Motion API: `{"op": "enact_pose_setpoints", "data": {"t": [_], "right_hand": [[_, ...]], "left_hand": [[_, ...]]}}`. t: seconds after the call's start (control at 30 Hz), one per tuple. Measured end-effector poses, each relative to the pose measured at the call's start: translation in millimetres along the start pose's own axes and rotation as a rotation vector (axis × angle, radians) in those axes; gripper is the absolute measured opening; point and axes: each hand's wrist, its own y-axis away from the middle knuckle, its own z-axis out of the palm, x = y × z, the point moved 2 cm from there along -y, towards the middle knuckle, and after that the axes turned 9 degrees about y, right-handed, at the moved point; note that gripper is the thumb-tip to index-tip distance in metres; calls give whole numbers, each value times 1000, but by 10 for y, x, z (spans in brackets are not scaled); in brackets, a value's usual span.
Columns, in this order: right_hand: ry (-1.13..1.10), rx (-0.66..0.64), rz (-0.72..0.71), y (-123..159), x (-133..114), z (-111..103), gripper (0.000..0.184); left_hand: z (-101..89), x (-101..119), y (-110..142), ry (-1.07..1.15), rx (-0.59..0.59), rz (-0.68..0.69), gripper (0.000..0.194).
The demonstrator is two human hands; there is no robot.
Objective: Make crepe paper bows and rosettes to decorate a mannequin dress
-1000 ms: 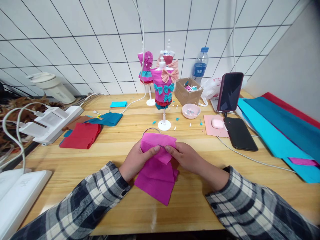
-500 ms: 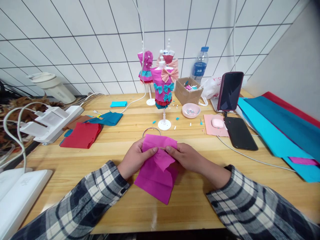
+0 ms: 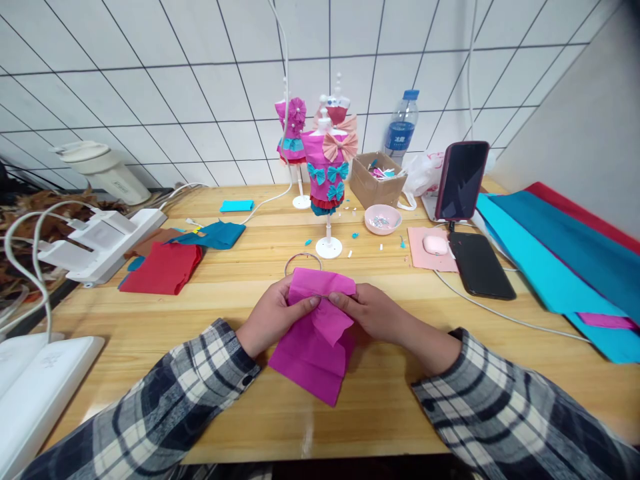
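A piece of magenta crepe-like cloth (image 3: 325, 283) is between my hands, pinched into gathers along its middle, with a thin dark line between the thumbs. My left hand (image 3: 270, 313) grips its left side, thumb on top. On the right side, my right hand (image 3: 375, 313) pinches it the same way. The free flap hangs toward me over a darker magenta piece (image 3: 310, 373); I cannot tell whether the two are joined. Just beyond the cloth lies a thin metal ring (image 3: 303, 255), partly hidden by it.
A dressed mini mannequin (image 3: 327, 173) stands ahead, others behind it. Close by are a pink bowl (image 3: 383, 220), a cardboard box (image 3: 375, 187) and a bottle (image 3: 401, 127). Red cloth (image 3: 160, 270) and a power strip (image 3: 120, 243) lie left; phones (image 3: 483, 267) and blue sheets (image 3: 560, 267) right.
The magenta cloth has become more bunched between my thumbs, and its front flap hangs lower. My thumbs have shifted slightly; both hands keep their grip.
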Motion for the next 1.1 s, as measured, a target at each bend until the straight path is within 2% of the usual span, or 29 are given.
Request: {"op": "enact_pose_setpoints", "data": {"t": [0.33, 0.63, 0.97, 1.1], "right_hand": [[57, 17, 13, 0, -29, -20, 40], [-50, -2, -10, 6, -8, -22, 41], [42, 9, -32, 8, -54, 2, 37], [140, 20, 12, 9, -34, 13, 44]], "left_hand": [[9, 10, 7, -17, 14, 3, 41], [7, 24, 6, -40, 16, 26, 47], [30, 12, 11, -104, -25, 21, 41], [43, 7, 20, -126, -39, 45, 45]]}}
